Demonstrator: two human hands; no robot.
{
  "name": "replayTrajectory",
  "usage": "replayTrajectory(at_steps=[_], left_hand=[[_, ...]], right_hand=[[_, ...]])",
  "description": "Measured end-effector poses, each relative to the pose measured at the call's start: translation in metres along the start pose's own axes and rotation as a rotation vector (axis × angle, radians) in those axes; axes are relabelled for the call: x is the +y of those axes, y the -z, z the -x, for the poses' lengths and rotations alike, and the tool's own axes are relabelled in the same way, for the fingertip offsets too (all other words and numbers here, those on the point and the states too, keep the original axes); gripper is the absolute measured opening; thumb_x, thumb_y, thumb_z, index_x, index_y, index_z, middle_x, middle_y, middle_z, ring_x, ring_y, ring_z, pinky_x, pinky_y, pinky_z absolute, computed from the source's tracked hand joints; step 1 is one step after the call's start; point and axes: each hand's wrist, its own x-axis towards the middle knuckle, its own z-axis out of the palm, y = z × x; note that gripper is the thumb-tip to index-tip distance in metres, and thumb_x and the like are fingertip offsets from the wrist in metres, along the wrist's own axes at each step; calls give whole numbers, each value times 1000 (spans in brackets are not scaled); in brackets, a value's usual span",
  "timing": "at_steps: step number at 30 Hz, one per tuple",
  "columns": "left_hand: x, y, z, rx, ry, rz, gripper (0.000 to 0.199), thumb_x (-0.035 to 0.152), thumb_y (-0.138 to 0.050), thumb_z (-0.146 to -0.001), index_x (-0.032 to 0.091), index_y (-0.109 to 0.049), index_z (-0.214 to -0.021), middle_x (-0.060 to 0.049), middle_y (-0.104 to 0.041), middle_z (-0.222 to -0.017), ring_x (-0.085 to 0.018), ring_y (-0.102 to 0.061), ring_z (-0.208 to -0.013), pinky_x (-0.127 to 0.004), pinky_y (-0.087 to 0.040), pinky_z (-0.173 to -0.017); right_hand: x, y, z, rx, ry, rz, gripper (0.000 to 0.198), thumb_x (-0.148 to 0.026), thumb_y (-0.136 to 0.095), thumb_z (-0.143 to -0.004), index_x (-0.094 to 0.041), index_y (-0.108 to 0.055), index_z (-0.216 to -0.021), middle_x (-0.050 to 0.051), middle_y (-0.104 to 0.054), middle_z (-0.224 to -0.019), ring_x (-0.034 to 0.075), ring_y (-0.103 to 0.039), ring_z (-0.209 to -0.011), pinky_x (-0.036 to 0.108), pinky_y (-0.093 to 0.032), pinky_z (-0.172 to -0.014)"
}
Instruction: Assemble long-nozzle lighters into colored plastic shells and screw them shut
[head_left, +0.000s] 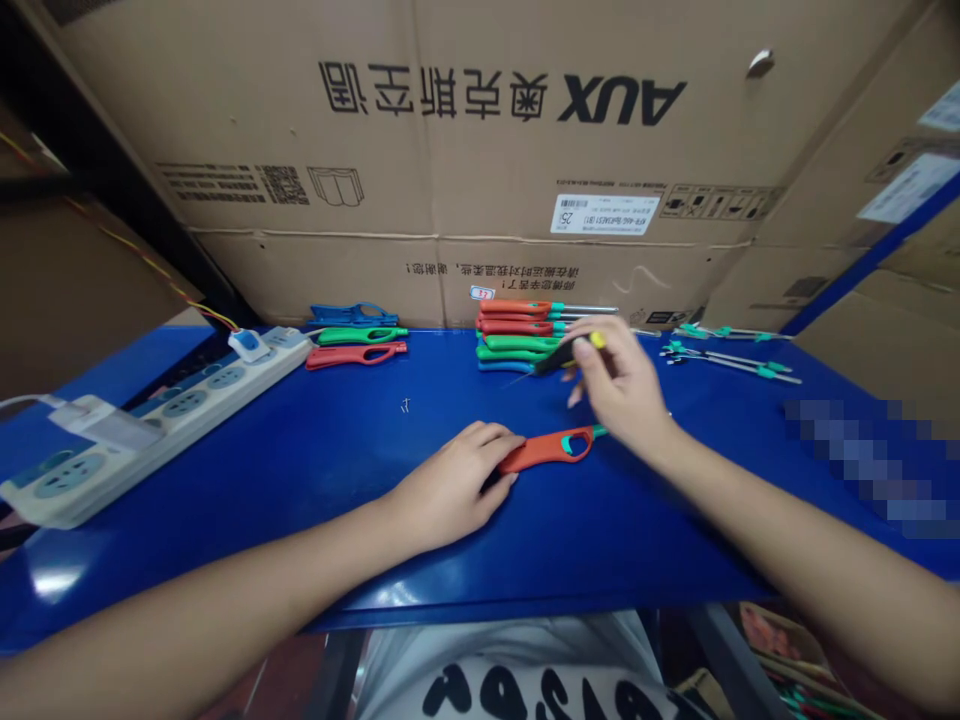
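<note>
My left hand [461,485] is closed around the butt end of an orange long-necked lighter [544,453], which lies on the blue tabletop [360,540]. A green trigger shows in its loop, and its nozzle end points right, partly behind my right wrist. Above the lighter, my right hand [622,385] grips a screwdriver [557,356] with a black and yellow handle. Its thin shaft slants down to the left, apart from the lighter. A few tiny screws [406,405] lie loose to the left.
Behind the hands sit several stacked lighters [517,328] in orange, red, green and blue. Handle shells [356,354] lie at back left, beside a white power strip [187,410] with plugs. Metal rods with green parts [735,358] lie at back right. A cardboard panel [450,150] stands behind.
</note>
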Motion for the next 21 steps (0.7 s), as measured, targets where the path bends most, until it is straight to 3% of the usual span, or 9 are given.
replayTrajectory(at_steps=[3,6,13,21], left_hand=[[7,-2,3,-23,-30,12,38,15,-54,-95,13,-57,-133,-13,-63,-128,-25,-57,-119,-41,-48,-108],[13,-3,5,-40,-58,14,39,15,-53,-95,13,-57,-133,-13,-63,-128,-25,-56,-120,-40,-49,-108],[15,-3,6,-55,-51,-1,38,19,-54,-96,13,-58,-134,-13,-65,-128,-26,-59,-119,-42,-48,-109],[13,-4,7,-9,-76,-7,35,20,-53,-98,14,-59,-132,-13,-66,-130,-26,-60,-123,-42,-46,-112]], right_hand=[[-21,-35,2,-121,-146,-483,32,-53,-49,-98,-23,-56,-107,11,-61,-121,18,-69,-76,30,-58,-51],[-34,-61,-3,-212,-235,-693,38,-59,-54,-94,-24,-53,-107,6,-66,-101,18,-71,-81,32,-64,-60],[-39,-105,-20,-102,-277,-866,42,-55,-71,-82,-22,-56,-103,3,-64,-97,15,-70,-75,28,-65,-58],[-43,-119,-15,-180,-292,-877,33,-48,-68,-87,-22,-58,-103,3,-68,-99,15,-73,-84,26,-65,-66]])
